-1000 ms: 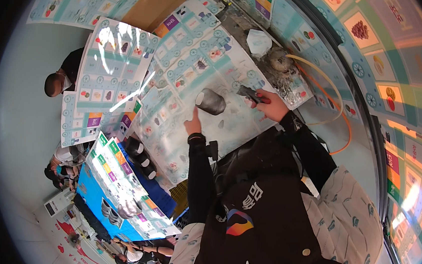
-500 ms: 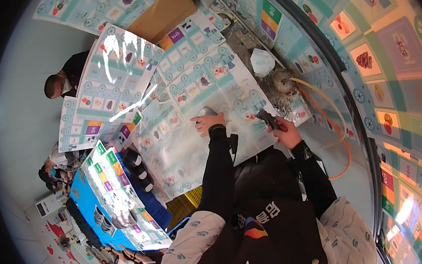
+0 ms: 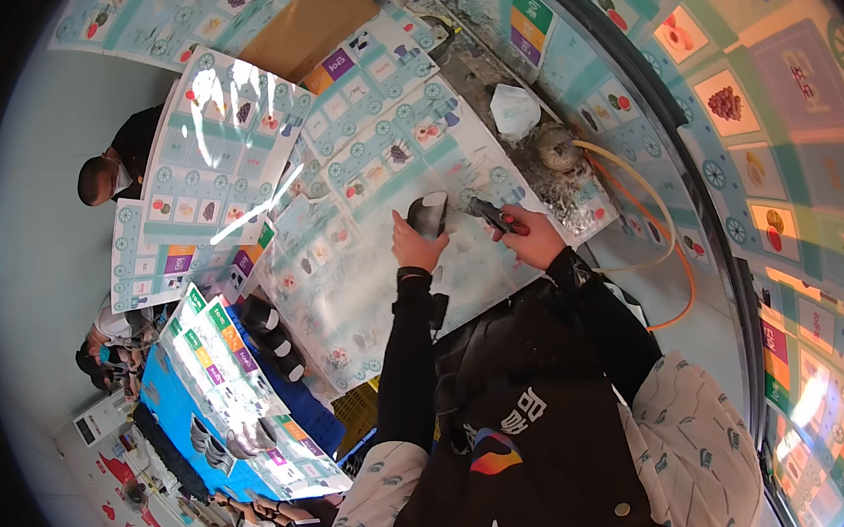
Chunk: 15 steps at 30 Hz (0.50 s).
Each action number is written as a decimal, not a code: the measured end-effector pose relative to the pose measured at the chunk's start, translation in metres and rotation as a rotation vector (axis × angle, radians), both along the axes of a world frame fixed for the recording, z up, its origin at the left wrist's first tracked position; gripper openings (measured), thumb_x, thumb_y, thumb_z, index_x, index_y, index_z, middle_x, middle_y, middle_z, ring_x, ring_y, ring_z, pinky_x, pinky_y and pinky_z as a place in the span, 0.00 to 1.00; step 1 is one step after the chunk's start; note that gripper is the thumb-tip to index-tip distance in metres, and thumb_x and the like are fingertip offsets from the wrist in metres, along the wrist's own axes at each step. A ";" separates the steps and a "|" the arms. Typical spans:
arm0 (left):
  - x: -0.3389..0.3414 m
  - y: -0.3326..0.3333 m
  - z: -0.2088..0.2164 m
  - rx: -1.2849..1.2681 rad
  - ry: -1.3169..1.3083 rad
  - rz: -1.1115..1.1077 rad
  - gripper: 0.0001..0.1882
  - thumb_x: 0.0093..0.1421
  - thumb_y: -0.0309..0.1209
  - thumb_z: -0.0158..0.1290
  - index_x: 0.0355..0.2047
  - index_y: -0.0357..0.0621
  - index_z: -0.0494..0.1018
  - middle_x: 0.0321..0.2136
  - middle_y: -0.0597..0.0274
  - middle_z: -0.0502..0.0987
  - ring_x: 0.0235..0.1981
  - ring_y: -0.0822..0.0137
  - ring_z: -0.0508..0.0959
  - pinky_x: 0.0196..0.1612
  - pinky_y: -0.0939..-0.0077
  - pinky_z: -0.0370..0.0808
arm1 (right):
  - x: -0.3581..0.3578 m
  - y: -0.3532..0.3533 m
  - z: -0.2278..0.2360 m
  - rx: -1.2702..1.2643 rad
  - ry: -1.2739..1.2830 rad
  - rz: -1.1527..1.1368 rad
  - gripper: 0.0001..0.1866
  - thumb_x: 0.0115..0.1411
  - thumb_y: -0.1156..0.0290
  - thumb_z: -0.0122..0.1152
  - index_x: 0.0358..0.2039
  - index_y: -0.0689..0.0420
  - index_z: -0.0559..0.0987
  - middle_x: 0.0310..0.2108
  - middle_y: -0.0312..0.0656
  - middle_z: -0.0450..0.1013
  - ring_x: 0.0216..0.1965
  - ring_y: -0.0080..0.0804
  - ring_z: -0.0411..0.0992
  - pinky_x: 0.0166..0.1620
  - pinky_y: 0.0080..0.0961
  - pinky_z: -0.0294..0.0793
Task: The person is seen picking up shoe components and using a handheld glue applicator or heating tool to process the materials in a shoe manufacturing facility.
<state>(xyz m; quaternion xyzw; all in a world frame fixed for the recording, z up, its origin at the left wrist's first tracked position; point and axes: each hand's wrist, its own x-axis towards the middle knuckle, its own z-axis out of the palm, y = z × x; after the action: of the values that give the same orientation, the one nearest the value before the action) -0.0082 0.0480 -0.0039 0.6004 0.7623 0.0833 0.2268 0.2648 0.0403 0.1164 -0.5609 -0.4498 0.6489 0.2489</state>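
My left hand [image 3: 421, 243] is closed round the side of a dark shoe [image 3: 429, 214], which stands up from the sheet with a whitish patch at its top. Close by on the right, my right hand [image 3: 537, 238] grips a dark spray gun [image 3: 490, 212] with red parts. Its front end points left at the shoe, a small gap apart. Both hands are over a work table [image 3: 360, 288] covered with a fruit-patterned sheet, whitened by pale residue in the middle.
At the back right lie a crumpled white mask-like item [image 3: 514, 112] and a round fitting [image 3: 557, 147] with yellow and orange hoses [image 3: 683, 276]. Patterned panels [image 3: 226, 146] stand at the left, beside a person [image 3: 108, 176]. Dark shoes [image 3: 273, 336] line the table's left edge; grey shoes [image 3: 212, 446] rest on blue.
My left hand has turned the shoe more upright. My right hand has brought the spray gun leftward and farther over the table, close to the shoe.
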 end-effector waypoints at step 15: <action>0.022 -0.057 -0.007 0.007 -0.090 0.197 0.67 0.44 0.63 0.67 0.68 0.25 0.47 0.56 0.36 0.71 0.54 0.46 0.74 0.54 0.50 0.70 | -0.011 0.000 -0.002 0.091 -0.085 0.075 0.20 0.51 0.67 0.62 0.46 0.58 0.78 0.32 0.46 0.79 0.32 0.39 0.77 0.36 0.33 0.77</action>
<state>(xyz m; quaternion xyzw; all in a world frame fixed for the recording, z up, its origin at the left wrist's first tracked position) 0.0139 -0.0094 -0.0105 0.5189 0.8064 0.1346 0.2496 0.2540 0.0404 0.1140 -0.5590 -0.5097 0.6122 0.2303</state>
